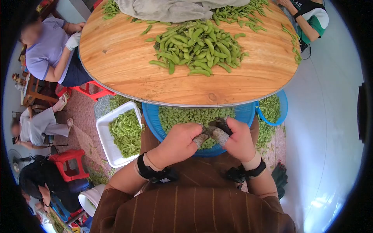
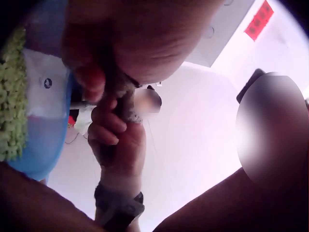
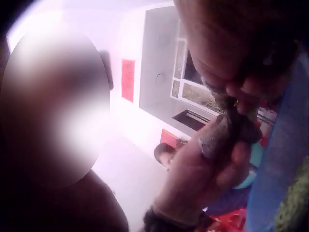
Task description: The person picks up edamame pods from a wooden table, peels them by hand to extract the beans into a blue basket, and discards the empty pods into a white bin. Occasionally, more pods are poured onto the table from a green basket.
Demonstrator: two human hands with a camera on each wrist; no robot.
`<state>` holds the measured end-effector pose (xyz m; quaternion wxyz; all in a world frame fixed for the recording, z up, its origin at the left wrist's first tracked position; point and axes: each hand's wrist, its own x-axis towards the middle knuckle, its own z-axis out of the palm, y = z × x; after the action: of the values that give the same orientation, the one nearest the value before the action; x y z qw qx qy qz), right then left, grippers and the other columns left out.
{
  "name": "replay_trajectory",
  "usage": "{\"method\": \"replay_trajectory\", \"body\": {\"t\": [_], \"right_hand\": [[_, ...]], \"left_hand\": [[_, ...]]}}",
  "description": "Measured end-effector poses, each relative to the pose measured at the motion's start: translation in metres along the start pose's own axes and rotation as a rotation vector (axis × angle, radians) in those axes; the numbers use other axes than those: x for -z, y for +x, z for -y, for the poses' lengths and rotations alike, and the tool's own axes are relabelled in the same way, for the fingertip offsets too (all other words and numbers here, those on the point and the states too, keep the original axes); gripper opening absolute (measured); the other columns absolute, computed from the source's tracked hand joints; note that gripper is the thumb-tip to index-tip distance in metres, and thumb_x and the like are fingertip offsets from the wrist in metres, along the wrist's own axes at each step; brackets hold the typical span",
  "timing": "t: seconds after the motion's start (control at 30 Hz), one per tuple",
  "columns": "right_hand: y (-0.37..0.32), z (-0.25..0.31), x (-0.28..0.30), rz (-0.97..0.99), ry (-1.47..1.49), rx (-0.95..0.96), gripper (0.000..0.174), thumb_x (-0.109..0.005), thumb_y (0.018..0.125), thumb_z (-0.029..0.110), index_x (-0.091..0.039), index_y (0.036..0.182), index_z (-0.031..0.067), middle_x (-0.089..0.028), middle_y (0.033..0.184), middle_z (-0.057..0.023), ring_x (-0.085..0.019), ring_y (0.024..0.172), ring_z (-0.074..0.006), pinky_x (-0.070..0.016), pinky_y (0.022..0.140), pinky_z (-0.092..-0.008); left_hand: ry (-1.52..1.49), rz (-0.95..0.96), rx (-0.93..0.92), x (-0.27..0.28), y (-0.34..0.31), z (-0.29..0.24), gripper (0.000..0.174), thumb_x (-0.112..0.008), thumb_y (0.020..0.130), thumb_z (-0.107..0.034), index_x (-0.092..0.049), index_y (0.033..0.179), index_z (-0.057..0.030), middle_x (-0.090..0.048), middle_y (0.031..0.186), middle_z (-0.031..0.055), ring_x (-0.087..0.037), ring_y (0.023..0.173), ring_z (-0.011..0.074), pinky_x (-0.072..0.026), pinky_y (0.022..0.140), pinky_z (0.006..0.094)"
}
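Note:
Both hands meet at the fingertips above a blue basin (image 1: 153, 123) of shelled green beans (image 1: 186, 116). My left hand (image 1: 176, 141) and right hand (image 1: 241, 141) have curled fingers, with worn grey coverings on the thumbs and dark coverings near the fingertips. Pinched between the two hands is a small greyish-brown thing (image 2: 126, 92), mostly hidden by the fingers; I cannot tell its kind. In the right wrist view the left hand's grey-covered thumb (image 3: 212, 142) lies against the grip. Ahead, a heap of green soybean pods (image 1: 202, 46) lies on the round wooden table (image 1: 128, 73).
The table's edge overhangs the back of the basin. A white tray (image 1: 101, 126) of pods stands on the left, a blue basket (image 1: 283, 108) on the right. Grey cloth (image 1: 163, 9) covers part of the table. Other people sit around, near red stools (image 1: 68, 163).

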<state>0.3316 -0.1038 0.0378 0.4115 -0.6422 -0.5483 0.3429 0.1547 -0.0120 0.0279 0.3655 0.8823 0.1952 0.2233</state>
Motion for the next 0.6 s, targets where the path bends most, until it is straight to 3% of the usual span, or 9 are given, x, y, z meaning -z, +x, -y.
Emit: {"method": "replay_trajectory", "body": {"t": [0.03, 0.07, 0.1, 0.17, 0.2, 0.33, 0.47, 0.53, 0.6], "right_hand": [[0.001, 0.000, 0.004, -0.001, -0.001, -0.003, 0.012, -0.065, 0.082, 0.011, -0.058, 0.084, 0.0012, -0.060, 0.067, -0.0126, -0.054, 0.053, -0.0218, -0.0434, 0.050, -0.0315], [0.004, -0.001, 0.009, 0.129, 0.195, -0.176, 0.011, -0.064, 0.083, 0.011, -0.058, 0.083, 0.0022, -0.059, 0.066, -0.0083, -0.052, 0.051, -0.0165, -0.0416, 0.047, -0.0284], [0.006, -0.002, 0.012, 0.258, 0.392, -0.349, 0.010, -0.062, 0.085, 0.012, -0.058, 0.082, 0.0031, -0.059, 0.066, -0.0039, -0.050, 0.048, -0.0111, -0.0398, 0.044, -0.0252], [0.006, -0.005, 0.011, 0.299, 0.495, -0.360, 0.010, -0.061, 0.087, 0.012, -0.058, 0.082, 0.0034, -0.058, 0.066, -0.0012, -0.049, 0.048, -0.0078, -0.0385, 0.043, -0.0227], [0.007, -0.006, 0.010, 0.340, 0.601, -0.366, 0.010, -0.060, 0.088, 0.012, -0.058, 0.083, 0.0037, -0.058, 0.066, 0.0015, -0.048, 0.048, -0.0044, -0.0373, 0.042, -0.0202], [0.007, 0.002, 0.006, 0.304, 0.809, -0.433, 0.012, -0.059, 0.089, 0.013, -0.058, 0.084, 0.0024, -0.057, 0.066, 0.0005, -0.048, 0.048, -0.0056, -0.0373, 0.042, -0.0207], [0.010, 0.012, 0.010, 0.267, 0.505, -0.306, 0.014, -0.059, 0.090, 0.016, -0.058, 0.088, 0.0021, -0.059, 0.070, -0.0010, -0.047, 0.048, -0.0055, -0.0368, 0.042, -0.0206], [0.010, 0.013, 0.012, 0.281, 0.351, -0.271, 0.014, -0.059, 0.091, 0.017, -0.058, 0.089, 0.0022, -0.060, 0.071, -0.0013, -0.047, 0.049, -0.0055, -0.0368, 0.043, -0.0205], [0.011, 0.005, 0.013, 0.303, 0.680, -0.377, 0.017, -0.064, 0.086, 0.015, -0.061, 0.094, 0.0005, -0.059, 0.068, -0.0027, -0.046, 0.046, -0.0066, -0.0357, 0.041, -0.0200]], "left_hand": [[-0.249, 0.108, 0.144, 0.002, -0.001, -0.003, 0.004, -0.053, 0.077, 0.000, -0.056, 0.079, -0.0013, -0.058, 0.065, 0.0111, -0.058, 0.056, 0.0215, -0.0444, 0.051, 0.0325], [-0.498, 0.216, 0.287, 0.004, -0.001, -0.005, 0.008, -0.052, 0.078, 0.001, -0.057, 0.083, -0.0015, -0.059, 0.064, 0.0086, -0.057, 0.053, 0.0175, -0.0438, 0.049, 0.0300], [-0.500, 0.218, 0.286, 0.005, -0.001, -0.007, 0.008, -0.052, 0.078, 0.001, -0.057, 0.083, -0.0015, -0.059, 0.064, 0.0086, -0.057, 0.053, 0.0175, -0.0438, 0.049, 0.0300], [-0.766, 0.341, 0.468, 0.006, -0.002, -0.010, 0.015, -0.049, 0.080, 0.004, -0.059, 0.090, -0.0021, -0.059, 0.065, 0.0021, -0.054, 0.051, 0.0090, -0.0426, 0.047, 0.0242], [-0.768, 0.339, 0.469, 0.007, -0.003, -0.009, 0.015, -0.049, 0.080, 0.004, -0.059, 0.090, -0.0021, -0.059, 0.065, 0.0021, -0.054, 0.051, 0.0090, -0.0426, 0.047, 0.0242], [-0.963, 0.303, 0.441, 0.006, -0.006, -0.005, 0.018, -0.048, 0.085, 0.002, -0.061, 0.096, -0.0032, -0.059, 0.069, 0.0001, -0.052, 0.055, 0.0060, -0.0429, 0.049, 0.0213], [-0.784, 0.264, 0.265, 0.005, -0.008, 0.003, 0.016, -0.046, 0.090, -0.002, -0.060, 0.098, -0.0032, -0.059, 0.072, 0.0009, -0.051, 0.058, 0.0061, -0.0426, 0.051, 0.0211], [-0.823, 0.287, 0.316, 0.010, -0.006, -0.001, 0.015, -0.047, 0.090, -0.002, -0.060, 0.096, -0.0030, -0.059, 0.072, 0.0009, -0.051, 0.058, 0.0063, -0.0425, 0.051, 0.0214], [-0.859, 0.309, 0.355, 0.014, -0.005, -0.002, 0.013, -0.047, 0.090, -0.003, -0.059, 0.095, -0.0028, -0.058, 0.072, 0.0008, -0.052, 0.058, 0.0064, -0.0425, 0.051, 0.0217]]}}
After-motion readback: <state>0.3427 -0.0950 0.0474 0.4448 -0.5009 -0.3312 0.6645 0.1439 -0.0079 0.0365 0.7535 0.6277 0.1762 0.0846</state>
